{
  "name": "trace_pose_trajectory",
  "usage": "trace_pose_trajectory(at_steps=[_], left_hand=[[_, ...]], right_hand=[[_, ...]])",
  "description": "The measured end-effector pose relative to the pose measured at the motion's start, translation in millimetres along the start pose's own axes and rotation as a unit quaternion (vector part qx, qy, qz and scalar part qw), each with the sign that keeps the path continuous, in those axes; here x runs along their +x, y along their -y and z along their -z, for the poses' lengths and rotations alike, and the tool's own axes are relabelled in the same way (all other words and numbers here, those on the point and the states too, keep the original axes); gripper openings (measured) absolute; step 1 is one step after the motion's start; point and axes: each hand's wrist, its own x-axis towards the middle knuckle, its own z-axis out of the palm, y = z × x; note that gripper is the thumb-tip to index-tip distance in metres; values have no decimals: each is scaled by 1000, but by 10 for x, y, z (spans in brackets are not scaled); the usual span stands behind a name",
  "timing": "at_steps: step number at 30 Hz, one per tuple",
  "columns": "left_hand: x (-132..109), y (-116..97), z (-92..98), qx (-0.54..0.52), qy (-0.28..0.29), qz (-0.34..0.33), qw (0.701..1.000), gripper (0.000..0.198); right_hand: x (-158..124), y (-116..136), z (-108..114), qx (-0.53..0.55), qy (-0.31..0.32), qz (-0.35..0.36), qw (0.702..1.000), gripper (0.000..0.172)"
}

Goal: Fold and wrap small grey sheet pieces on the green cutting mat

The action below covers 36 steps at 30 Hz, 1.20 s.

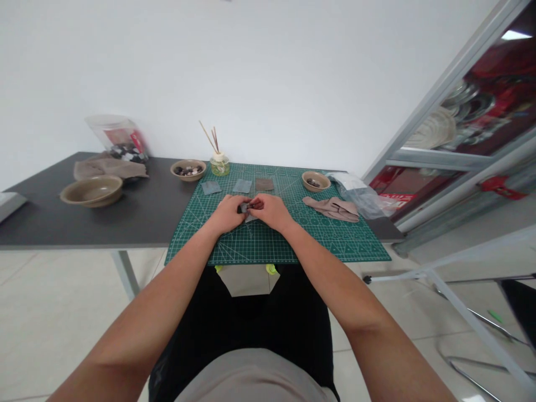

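Note:
Over the middle of the green cutting mat (268, 245), both hands meet at a small dark and grey piece (244, 208). My left hand (230, 213) has its fingers closed on the piece's left side. From the right, my right hand (269, 211) pinches at the same spot, its fingertips close to the left ones. Below the fingers a small pale sheet (251, 218) shows in part. Behind the hands lie a grey square (211, 187), another grey square (242, 186) and a brown square (264, 184).
Bowls of small stones stand at back left (188, 170) and right (316, 181). A larger bowl (92, 191), cloth (109, 166) and bag of stones (121, 142) are left. A reed diffuser (220, 163) is by the wall; right lie a cloth (335, 208) and plastic bag (360, 195).

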Motion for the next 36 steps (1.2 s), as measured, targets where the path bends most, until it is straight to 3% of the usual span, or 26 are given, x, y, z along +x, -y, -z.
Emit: trace_pose_trajectory(at_steps=[7, 16, 21, 27, 36], left_hand=[[-28, -69, 7, 78, -19, 42, 996, 30], [-189, -366, 31, 204, -16, 56, 977, 33], [-192, -302, 86, 197, 24, 66, 978, 38], [-189, -226, 144, 203, 46, 111, 972, 52], [-191, -183, 118, 194, 57, 73, 977, 53]], right_hand=[[-41, -77, -18, 45, 33, 39, 998, 5], [-55, -86, -22, -24, 20, 52, 998, 8], [-32, -104, -30, -94, 14, 33, 995, 6], [5, -82, -41, -90, 38, 31, 995, 9], [-33, -151, -24, -40, 16, 27, 999, 6]])
